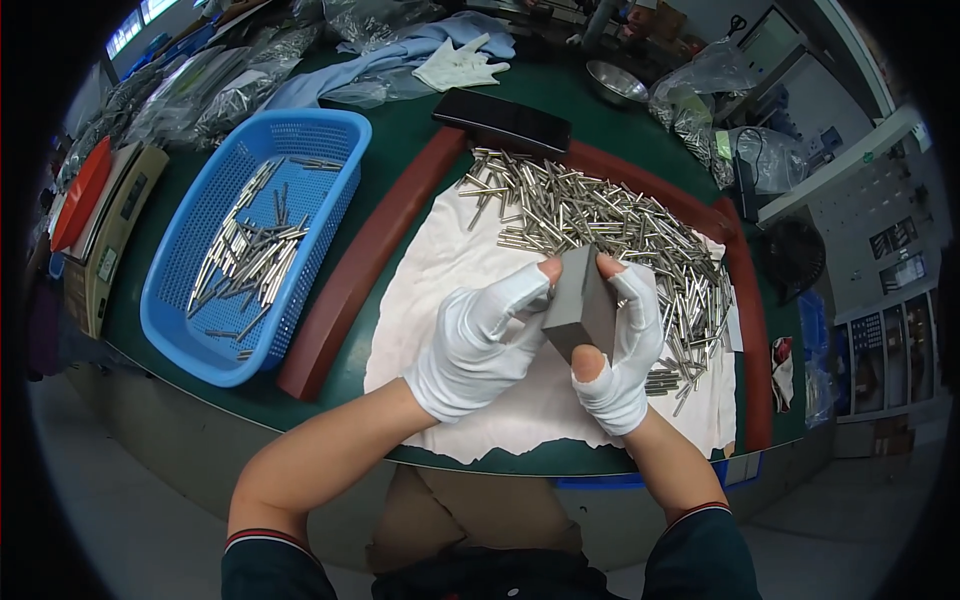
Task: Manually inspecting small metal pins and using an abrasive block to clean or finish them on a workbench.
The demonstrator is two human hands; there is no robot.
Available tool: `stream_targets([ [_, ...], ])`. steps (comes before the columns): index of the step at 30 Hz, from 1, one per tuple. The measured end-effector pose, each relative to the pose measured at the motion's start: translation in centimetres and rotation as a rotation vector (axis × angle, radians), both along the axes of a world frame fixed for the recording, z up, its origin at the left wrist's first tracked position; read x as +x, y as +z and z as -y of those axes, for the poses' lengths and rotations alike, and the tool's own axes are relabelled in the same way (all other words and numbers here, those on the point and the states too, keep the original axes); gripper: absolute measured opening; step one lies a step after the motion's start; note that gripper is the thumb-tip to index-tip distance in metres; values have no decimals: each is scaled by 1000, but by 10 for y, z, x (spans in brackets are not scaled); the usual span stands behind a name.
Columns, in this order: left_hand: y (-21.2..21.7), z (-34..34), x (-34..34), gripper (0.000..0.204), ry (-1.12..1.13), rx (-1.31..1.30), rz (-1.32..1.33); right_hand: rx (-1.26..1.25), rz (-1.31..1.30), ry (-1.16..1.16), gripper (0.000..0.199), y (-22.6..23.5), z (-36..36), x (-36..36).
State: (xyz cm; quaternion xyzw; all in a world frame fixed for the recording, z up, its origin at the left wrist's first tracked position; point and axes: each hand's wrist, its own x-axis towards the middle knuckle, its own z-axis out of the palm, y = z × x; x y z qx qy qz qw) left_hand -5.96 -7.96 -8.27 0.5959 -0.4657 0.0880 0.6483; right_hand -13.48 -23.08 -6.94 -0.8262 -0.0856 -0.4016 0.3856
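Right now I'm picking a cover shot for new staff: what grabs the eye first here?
Both white-gloved hands, left hand and right hand, hold a grey block at centre. Behind it a heap of metal rods lies on a white cloth. A blue basket with more rods sits to the left.

The single head camera is looking steeply down from above the person's own forearms, which are entering from the lower edge, and it is sitting close over the hands (545,335). It is facing forward across the green tabletop (400,130), with the fisheye bending the far edges and darkening the corners.
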Motion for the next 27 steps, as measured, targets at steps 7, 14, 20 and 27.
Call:
stream_targets([
  [7,2,0,1,61,-32,-17,6,-68,21,-10,74,1,1,2],
  [14,0,3,0,61,14,-17,-18,-81,43,-29,73,2,1,3],
  [20,11,5,-6,59,-136,40,-536,179,-105,-202,59,2,17,10],
  [27,26,7,4,65,-214,113,-890,363,-179,-145,55,9,22,9],
])
